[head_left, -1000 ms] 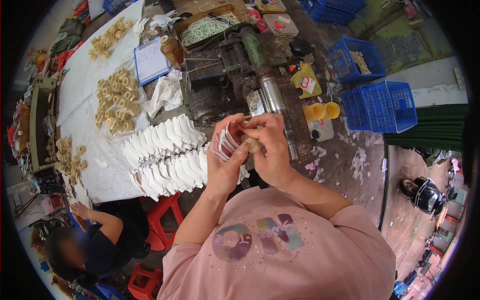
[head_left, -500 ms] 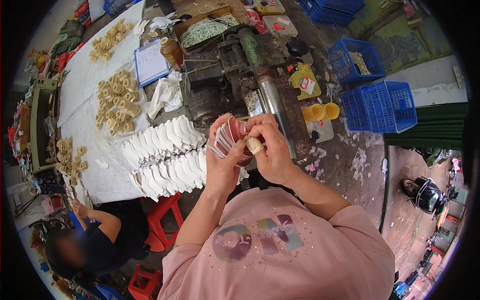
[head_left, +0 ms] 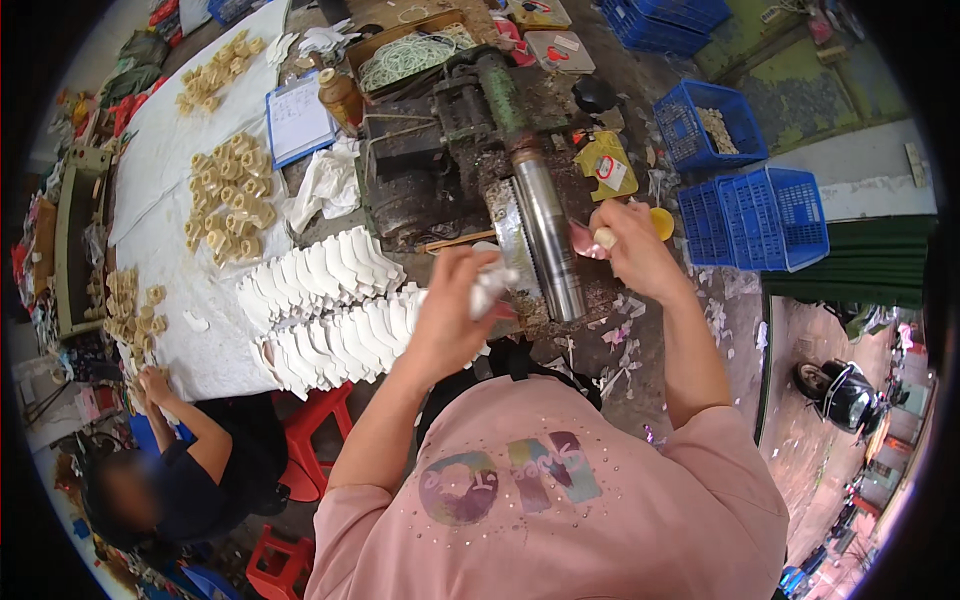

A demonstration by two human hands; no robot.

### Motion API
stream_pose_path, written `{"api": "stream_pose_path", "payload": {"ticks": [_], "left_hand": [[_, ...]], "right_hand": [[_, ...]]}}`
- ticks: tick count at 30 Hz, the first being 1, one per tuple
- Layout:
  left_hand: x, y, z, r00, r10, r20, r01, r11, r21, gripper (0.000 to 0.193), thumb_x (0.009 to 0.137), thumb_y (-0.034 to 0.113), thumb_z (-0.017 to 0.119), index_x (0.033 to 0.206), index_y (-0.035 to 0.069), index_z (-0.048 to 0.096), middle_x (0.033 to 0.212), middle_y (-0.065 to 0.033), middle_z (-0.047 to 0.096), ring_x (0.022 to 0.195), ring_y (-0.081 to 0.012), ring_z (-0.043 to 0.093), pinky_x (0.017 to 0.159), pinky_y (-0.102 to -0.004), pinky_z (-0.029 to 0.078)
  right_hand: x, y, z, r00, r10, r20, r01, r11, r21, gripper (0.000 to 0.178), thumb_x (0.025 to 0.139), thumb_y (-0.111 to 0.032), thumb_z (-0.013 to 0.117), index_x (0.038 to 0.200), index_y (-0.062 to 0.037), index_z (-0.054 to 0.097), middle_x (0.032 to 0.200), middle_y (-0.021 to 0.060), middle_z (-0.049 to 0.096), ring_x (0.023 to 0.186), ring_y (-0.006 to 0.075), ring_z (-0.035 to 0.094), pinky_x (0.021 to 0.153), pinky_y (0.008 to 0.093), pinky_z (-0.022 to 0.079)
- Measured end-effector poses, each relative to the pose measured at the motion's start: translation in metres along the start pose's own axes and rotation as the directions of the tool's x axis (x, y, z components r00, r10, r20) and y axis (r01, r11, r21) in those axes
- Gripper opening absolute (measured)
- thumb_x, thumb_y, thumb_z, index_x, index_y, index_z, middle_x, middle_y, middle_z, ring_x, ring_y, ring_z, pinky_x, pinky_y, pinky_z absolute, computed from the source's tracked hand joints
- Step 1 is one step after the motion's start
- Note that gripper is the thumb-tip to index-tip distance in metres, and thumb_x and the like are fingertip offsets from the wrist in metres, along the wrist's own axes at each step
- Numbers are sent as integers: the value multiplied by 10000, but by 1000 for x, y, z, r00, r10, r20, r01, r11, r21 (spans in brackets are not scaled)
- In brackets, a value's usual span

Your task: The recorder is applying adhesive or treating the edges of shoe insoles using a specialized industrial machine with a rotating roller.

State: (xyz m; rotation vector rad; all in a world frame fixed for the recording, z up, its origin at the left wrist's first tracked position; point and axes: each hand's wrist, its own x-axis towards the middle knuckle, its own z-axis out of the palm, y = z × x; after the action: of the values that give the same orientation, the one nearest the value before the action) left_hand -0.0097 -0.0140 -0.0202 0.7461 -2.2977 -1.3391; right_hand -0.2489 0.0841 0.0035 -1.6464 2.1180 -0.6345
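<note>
My right hand (head_left: 645, 255) is closed on a thin pink piece (head_left: 588, 241), just right of a shiny metal shaft (head_left: 548, 235) on a greasy machine (head_left: 425, 185). A pale cover wraps the right thumb. Left of the shaft, my left hand (head_left: 448, 322) is curled around a bundle of thin white and pink pieces (head_left: 490, 288), smeared by motion. Beside the left hand, two rows of curved white pieces (head_left: 335, 345) lie packed side by side at the table's near edge.
Clusters of cream-coloured parts (head_left: 230, 195) cover the white-sheeted table (head_left: 150, 220). A clipboard (head_left: 300, 120), a brown bottle (head_left: 342, 98) and a box of cord (head_left: 415, 55) stand behind. Blue crates (head_left: 765, 220) are at right. Another person (head_left: 190, 470) sits at left near red stools (head_left: 315, 440).
My hands have parted from a fan of pink and white pieces held together. The right hand went right past the shaft with a pink piece; the left kept the bundle.
</note>
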Motion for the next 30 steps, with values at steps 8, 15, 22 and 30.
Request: {"api": "stream_pose_path", "payload": {"ticks": [8, 15, 22, 30], "left_hand": [[-3, -4, 1, 985, -155, 71, 158, 986, -44, 550, 664, -17, 671, 1171, 51, 470, 1217, -148, 408, 1072, -334, 475, 875, -384, 436], [-39, -110, -94, 873, -332, -356, 106, 844, -526, 405, 699, -108, 637, 1062, 39, 535, 1089, -105, 494, 1033, -265, 522, 807, -365, 516], [-83, -200, -151, 921, -296, -254, 385, 585, 713, 406, 684, 8, 623, 1079, 80, 558, 1197, -63, 497, 1021, -284, 533, 777, -428, 418], [-64, -132, -156, 931, -335, -146, 357, 746, 563, 399, 682, -51, 580, 1058, 83, 578, 1080, -98, 540, 941, -274, 569, 802, -391, 439]], "right_hand": [[15, 6, 23, 954, 30, -298, 29, 981, 189, 119, 789, -31, 573, 906, -29, 553, 866, 84, 584, 827, 228, 560, 756, 310, 414], [6, 11, 34, 921, 238, -307, -94, 903, 419, 118, 854, -42, 561, 968, -13, 551, 868, 18, 561, 800, 92, 515, 734, 224, 407], [11, -5, 38, 890, 299, -345, -111, 874, 472, 114, 862, -4, 526, 972, -24, 549, 884, 21, 571, 803, 78, 520, 724, 210, 407], [8, -32, 29, 898, 255, -359, -69, 886, 458, 158, 848, 26, 496, 992, -25, 539, 932, 47, 579, 851, 105, 535, 770, 228, 412]]}}
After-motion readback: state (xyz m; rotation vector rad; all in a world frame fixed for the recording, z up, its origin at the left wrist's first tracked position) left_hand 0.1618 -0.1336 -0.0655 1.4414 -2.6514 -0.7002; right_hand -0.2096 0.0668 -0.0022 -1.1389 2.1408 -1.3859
